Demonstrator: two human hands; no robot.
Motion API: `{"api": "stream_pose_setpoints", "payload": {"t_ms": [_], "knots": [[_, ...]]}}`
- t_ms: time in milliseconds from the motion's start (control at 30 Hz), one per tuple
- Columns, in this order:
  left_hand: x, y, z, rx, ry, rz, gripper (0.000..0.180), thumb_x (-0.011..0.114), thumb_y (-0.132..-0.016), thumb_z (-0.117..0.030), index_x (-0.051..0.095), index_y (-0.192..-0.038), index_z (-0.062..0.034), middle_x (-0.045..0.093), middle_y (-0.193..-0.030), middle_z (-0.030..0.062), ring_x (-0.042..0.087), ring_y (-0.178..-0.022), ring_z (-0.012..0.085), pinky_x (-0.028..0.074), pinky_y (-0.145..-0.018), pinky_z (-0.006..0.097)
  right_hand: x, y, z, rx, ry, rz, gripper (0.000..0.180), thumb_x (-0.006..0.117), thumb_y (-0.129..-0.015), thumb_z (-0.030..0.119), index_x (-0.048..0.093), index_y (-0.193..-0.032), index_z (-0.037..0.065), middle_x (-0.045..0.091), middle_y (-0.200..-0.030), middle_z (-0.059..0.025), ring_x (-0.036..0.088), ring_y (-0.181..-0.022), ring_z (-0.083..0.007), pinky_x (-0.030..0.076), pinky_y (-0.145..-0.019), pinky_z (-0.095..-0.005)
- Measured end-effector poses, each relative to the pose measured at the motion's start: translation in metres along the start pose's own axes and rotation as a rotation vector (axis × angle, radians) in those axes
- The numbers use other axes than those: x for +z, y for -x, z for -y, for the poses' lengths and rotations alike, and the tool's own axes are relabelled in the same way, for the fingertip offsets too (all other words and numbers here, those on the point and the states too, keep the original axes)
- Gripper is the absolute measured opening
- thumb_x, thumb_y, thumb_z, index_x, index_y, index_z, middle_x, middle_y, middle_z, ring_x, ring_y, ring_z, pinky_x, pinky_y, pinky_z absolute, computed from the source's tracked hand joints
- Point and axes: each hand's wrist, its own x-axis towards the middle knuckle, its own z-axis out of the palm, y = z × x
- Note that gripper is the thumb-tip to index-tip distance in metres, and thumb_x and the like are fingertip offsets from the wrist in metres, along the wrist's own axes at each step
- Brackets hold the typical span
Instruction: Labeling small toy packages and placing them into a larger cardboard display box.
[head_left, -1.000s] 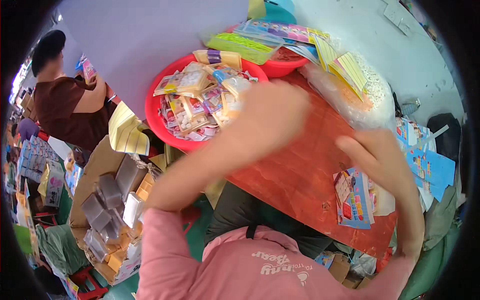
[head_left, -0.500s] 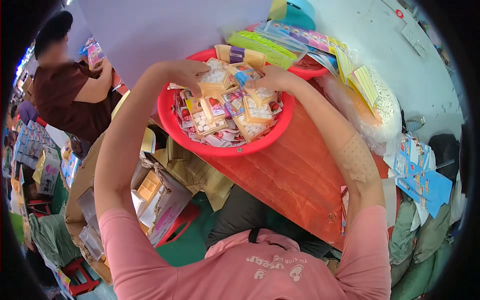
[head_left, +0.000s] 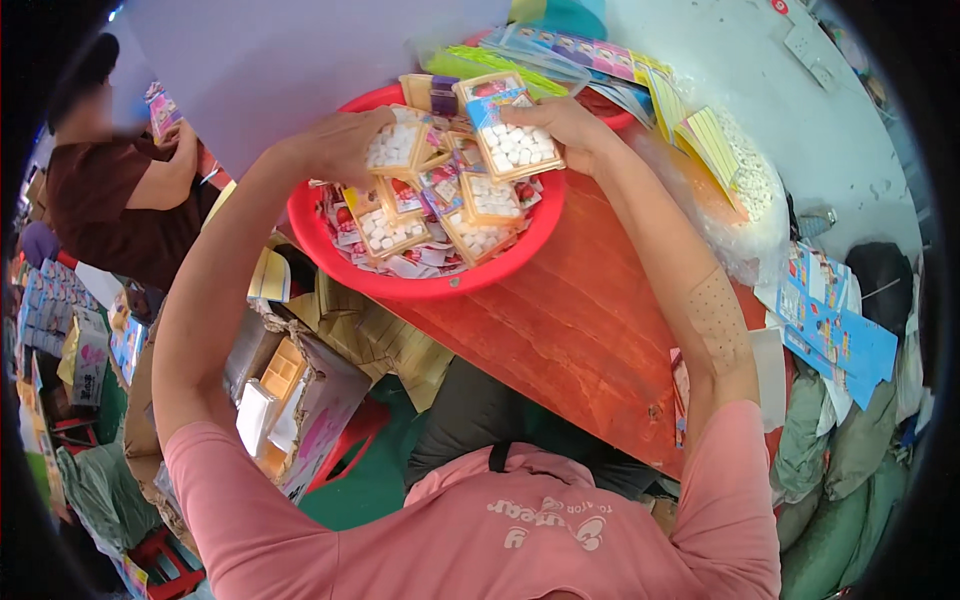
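A red plastic basin [head_left: 440,288] holds several shallow, tan-rimmed boxes [head_left: 390,232] of small white pieces, lying over a layer of small printed sachets [head_left: 432,262]. My right hand [head_left: 578,132] grips a box of white pieces with a blue printed card [head_left: 520,146], lifted over the basin's right side. On the basin's left side, the fingers of my left hand [head_left: 345,145] are closed round the edge of another box of white pieces [head_left: 393,145]; its far fingertips are partly hidden.
Under the basin is a red wooden table [head_left: 560,330]. Behind it stands a clear tub of green strips [head_left: 490,68]. A plastic bag of white pieces [head_left: 745,190] lies to the right. At left are an open carton [head_left: 325,390] and a person in dark clothes [head_left: 115,210].
My right hand has raised the box with the blue card out of the pile, its face now in plain view. My left hand remains at the left box. The whole view has shifted slightly.
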Motion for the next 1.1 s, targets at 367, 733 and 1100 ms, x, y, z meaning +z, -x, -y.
{"api": "stream_pose_setpoints", "payload": {"t_ms": [367, 733, 1100], "knots": [[0.004, -0.011, -0.007, 0.104, -0.195, 0.035, 0.077, 0.074, -0.055, -0.025, 0.042, -0.123, -0.0080, 0.054, -0.113, 0.0154, 0.045, -0.115, 0.0289, 0.037, -0.094, 0.040, 0.033, 0.005, -0.025, 0.122, 0.334, -0.064, 0.043, 0.073, -0.076, 0.027, 0.060, -0.105, -0.002, 0.067, -0.097, -0.0104, 0.066, -0.082, -0.0155, 0.052, -0.073, -0.0286], [-0.003, 0.028, -0.019, 0.070, 0.114, -0.687, 0.075, 0.071, -0.063, -0.030, 0.040, -0.128, -0.0089, 0.055, -0.104, 0.0163, 0.058, -0.094, 0.0314, 0.045, -0.078, 0.038, 0.033, 0.016, -0.023, -0.028, -0.243, 0.087, 0.043, 0.075, -0.071, 0.007, 0.056, -0.108, -0.003, 0.065, -0.101, -0.0149, 0.066, -0.089, -0.0229, 0.054, -0.080, -0.0365], [0.102, 0.112, -0.244, 0.089, 1.976, 0.045, 0.085, 0.068, -0.075, -0.051, 0.028, -0.137, -0.0080, 0.048, -0.112, 0.0056, 0.048, -0.102, 0.0131, 0.042, -0.086, 0.031, 0.008, 0.177, -0.072, -0.407, -0.593, -0.066, 0.042, 0.066, -0.077, 0.009, 0.052, -0.116, 0.002, 0.061, -0.108, -0.0077, 0.062, -0.092, -0.0180, 0.052, -0.083, -0.0346]]}}
